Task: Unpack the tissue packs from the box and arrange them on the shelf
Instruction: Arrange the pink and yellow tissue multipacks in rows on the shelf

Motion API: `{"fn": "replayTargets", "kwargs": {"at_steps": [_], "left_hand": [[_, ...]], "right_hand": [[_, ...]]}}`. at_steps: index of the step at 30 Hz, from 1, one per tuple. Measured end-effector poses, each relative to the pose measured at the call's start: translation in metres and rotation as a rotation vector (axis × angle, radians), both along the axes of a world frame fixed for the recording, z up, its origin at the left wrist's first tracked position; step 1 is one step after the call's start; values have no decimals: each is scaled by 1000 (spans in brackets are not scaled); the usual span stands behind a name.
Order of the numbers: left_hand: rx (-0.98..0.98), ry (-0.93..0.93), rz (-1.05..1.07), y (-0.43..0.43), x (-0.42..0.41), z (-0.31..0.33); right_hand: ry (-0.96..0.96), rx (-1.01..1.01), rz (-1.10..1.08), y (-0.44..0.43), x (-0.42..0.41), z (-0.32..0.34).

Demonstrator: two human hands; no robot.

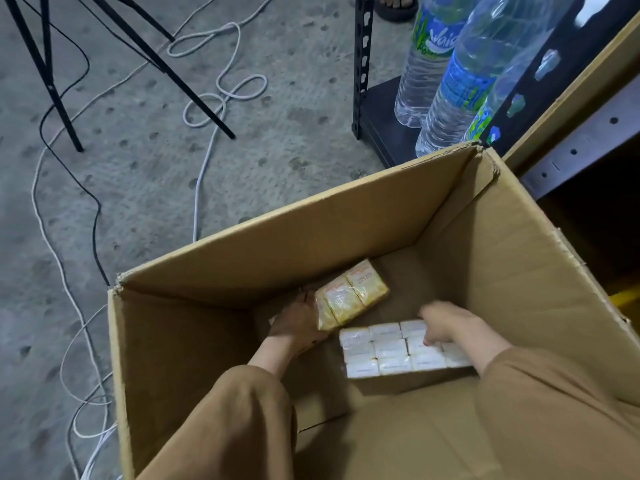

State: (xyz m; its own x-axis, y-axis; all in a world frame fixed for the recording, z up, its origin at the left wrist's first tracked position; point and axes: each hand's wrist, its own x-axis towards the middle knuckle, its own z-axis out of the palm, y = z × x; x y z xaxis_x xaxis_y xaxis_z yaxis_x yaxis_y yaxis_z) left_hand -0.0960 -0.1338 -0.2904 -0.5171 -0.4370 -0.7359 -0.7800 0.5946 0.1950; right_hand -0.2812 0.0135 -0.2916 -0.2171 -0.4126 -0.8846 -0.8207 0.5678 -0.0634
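A large open cardboard box [346, 216] stands on the floor, and both my arms reach down into it. My left hand [298, 320] grips the near end of a yellow tissue pack [351, 294] on the box bottom. A white bundle of several small tissue packs [388, 349] lies just beside it. My right hand [446, 323] rests on the bundle's right part with fingers curled over its top; its grip is blurred. The shelf's tan board [571, 98] and metal rail run along the right edge of the view.
Clear water bottles [450, 81] stand on a low black shelf board beyond the box. White and black cables [214, 105] loop over the concrete floor at left, by black tripod legs [52, 84]. A person's sandalled foot [394, 5] shows at the top.
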Motion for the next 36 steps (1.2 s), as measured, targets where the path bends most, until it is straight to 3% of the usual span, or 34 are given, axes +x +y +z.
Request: {"fn": "replayTargets", "kwargs": {"at_steps": [10,18,23,31,36], "left_hand": [[-63,6,41,21,0,-11],[8,-45,51,0,-13,-2],[9,-95,-13,-19,-13,23],[-84,-137,-176,-18,-16,92],[-189,-38,-289,-5,-10,145]], "right_hand": [[33,-128,455,-8,56,1],[-147,-115,99,-18,30,22],[-224,-152,25,-24,14,56],[-293,-293,-146,-17,4,154],[-261,-411,-215,-3,7,223]]}}
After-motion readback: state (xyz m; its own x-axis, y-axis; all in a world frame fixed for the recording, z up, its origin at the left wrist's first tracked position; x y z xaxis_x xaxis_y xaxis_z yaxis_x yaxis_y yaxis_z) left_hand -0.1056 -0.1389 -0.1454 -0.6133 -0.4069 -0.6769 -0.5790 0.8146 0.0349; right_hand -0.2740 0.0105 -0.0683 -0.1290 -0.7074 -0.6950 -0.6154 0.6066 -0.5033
